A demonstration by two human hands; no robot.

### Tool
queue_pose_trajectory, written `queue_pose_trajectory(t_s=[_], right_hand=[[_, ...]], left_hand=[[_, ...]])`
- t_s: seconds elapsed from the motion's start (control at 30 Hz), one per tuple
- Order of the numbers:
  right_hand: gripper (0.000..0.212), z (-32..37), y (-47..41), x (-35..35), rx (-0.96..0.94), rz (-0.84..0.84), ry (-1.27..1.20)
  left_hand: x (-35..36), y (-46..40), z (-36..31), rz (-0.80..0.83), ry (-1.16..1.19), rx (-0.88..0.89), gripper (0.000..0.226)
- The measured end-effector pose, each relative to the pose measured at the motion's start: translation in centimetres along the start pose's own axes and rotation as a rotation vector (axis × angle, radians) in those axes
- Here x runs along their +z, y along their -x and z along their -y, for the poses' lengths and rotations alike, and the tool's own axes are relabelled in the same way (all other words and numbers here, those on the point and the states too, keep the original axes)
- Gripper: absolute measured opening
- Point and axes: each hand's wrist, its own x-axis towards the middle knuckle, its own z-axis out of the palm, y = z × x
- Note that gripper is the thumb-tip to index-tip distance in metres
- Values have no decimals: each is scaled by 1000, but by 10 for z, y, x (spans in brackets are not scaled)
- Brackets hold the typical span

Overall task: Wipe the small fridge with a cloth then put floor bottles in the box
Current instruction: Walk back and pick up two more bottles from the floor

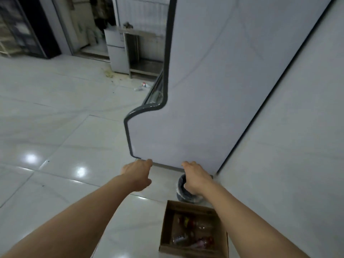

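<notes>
Big pale grey display cooler side panel with dark trim (214, 90) fills 12 to 2 o'clock over the glossy white tiled floor (55, 127). Open brown cardboard box (165, 229) at 5 o'clock, plastic bottles (188, 223) lying inside. Dark round bin with liner (181, 187) just above it. Small white fridge (116, 51) way back at 11. Left hand (138, 174) and right hand (197, 178) reach forward holding nothing, fingers loose. Two stray bottles on the floor (142, 86) around 12.

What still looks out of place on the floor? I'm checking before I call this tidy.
A clear plastic bottle with a red cap lies on the white tiled floor by the display fridge, with greenish litter scattered beyond it.
</notes>
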Motion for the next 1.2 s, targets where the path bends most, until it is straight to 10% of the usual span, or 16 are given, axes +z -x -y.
queue_pose_trajectory(t_s=[0.7,1.2], right_hand=[[72,363,-108,-68,-227,-52,88],[67,529,-292,-121,-217,-79,65]], left_hand=[[-129,55,356,-174,63,-259,53],[-214,-58,563,-229,71,-280,55]])
